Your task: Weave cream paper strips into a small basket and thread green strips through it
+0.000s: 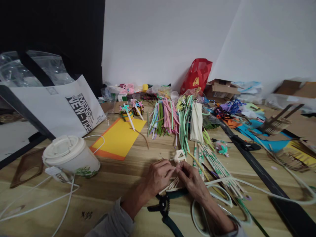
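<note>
Both hands work close together at the near edge of a light wooden table (103,210). The left hand (158,176) and the right hand (191,180) are curled nearly closed, their fingertips (174,170) meeting, and they seem to pinch a fan of pale flat sticks (171,185), though the fingers hide much of the grip, so the exact hold is hard to make out. A small white knobbly piece (179,156) sits just beyond the fingertips. Teal-handled wire cutters (164,204) lie under the left wrist, and white-handled scissors (212,205) lie by the right forearm. Green-and-white striped paper straws (217,168) fan out just beyond the right hand, beside a long black ruler (249,158). Farther on are bunches of pastel paper strips (163,118) and a yellow and orange card (118,138). A lidded paper coffee cup (70,156) stands to the left, with a white cable (32,204) trailing near it and a printed tote bag (56,108) behind. A red plastic bag (197,75) and a cardboard box (219,87) stand at the far side.
</note>
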The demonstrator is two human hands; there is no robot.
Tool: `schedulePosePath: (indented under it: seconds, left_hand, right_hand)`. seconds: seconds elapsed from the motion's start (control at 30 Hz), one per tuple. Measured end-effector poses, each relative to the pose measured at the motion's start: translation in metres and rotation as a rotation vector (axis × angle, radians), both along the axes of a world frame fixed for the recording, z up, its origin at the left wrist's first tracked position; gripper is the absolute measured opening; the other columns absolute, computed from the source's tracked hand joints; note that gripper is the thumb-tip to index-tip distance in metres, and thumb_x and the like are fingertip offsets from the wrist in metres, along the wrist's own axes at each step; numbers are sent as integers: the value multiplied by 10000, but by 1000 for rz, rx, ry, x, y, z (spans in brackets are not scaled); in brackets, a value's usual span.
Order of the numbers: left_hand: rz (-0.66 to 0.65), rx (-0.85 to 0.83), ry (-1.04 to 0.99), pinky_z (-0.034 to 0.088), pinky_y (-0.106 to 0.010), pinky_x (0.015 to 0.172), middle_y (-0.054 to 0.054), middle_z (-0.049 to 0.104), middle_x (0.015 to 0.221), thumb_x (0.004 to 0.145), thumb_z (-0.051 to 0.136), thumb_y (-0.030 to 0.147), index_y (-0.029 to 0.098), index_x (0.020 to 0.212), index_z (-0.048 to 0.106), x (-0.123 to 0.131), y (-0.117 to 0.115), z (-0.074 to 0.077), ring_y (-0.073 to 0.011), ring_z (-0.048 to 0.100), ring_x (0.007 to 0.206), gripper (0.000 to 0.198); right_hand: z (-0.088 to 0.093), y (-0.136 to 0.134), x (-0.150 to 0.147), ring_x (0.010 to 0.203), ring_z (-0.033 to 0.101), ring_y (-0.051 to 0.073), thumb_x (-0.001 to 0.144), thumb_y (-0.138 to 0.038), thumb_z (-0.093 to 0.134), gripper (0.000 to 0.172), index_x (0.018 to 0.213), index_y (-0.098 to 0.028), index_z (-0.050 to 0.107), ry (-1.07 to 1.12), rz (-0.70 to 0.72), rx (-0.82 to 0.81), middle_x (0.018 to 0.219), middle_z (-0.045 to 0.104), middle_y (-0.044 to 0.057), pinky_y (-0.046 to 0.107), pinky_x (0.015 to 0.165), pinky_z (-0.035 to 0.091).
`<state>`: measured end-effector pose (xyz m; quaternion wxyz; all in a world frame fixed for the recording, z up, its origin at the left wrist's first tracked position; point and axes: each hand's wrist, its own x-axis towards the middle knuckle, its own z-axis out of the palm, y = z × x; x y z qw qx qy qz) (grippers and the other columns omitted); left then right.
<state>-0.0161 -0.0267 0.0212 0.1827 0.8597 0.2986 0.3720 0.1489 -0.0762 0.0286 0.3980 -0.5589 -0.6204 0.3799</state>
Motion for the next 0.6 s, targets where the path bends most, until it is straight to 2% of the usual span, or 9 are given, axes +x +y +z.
schedulePosePath:
  seconds: [0.17,0.3,0.4,0.6]
  left_hand:
    - [93,-357,-169,434,-252,657,-41,646,698,821,590,177,183,704,684,0,4,7,-165,589,692,150]
    - [37,-584,-205,416,-236,610,-46,634,713,822,587,260,146,723,710,-2,10,9,-161,581,680,194]
    - [0,-651,-206,426,-242,644,-56,642,741,819,591,298,130,756,729,-3,13,9,-167,591,705,226]
    - [-43,-671,-110,424,-244,652,-54,670,748,766,629,254,139,778,743,-5,15,7,-171,588,711,162]
  right_hand:
    - [2,1,4,723,565,169,929,-284,474,137,869,-197,560,-189,-70,232,791,596,24,266,652,430]
    - [2,2,7,745,590,183,947,-224,426,158,871,-211,564,-365,-65,341,828,598,42,287,681,449]
    - [3,0,8,722,589,185,965,-205,402,200,872,-213,578,-506,-30,347,837,599,49,294,659,445]
    - [3,-2,5,743,588,200,958,-179,437,185,931,-219,615,-674,13,387,889,612,63,287,605,432]
